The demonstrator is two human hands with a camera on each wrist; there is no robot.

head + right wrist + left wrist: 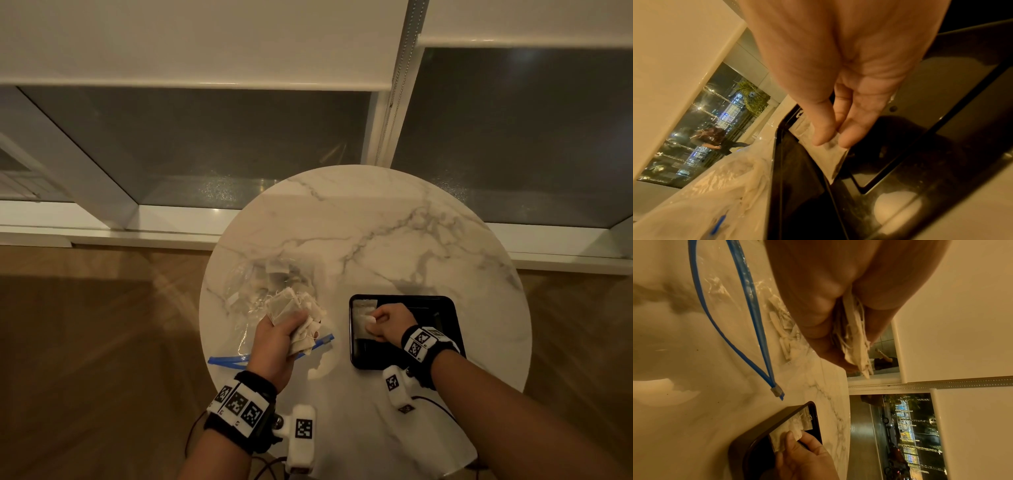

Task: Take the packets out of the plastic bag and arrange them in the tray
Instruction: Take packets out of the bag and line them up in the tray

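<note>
Right hand (388, 323) pinches one packet (835, 155) low at the tray (445, 305)'s left end, its long axis along that wall, while left hand (274, 337) clutches a bunch of packets (291, 308) left of the tray.

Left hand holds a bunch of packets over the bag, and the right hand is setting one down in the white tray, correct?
Not quite: the tray is black, as the head view shows. The rest stands: the left hand holds a bunch of packets over the bag, and the right hand sets one down.
</note>
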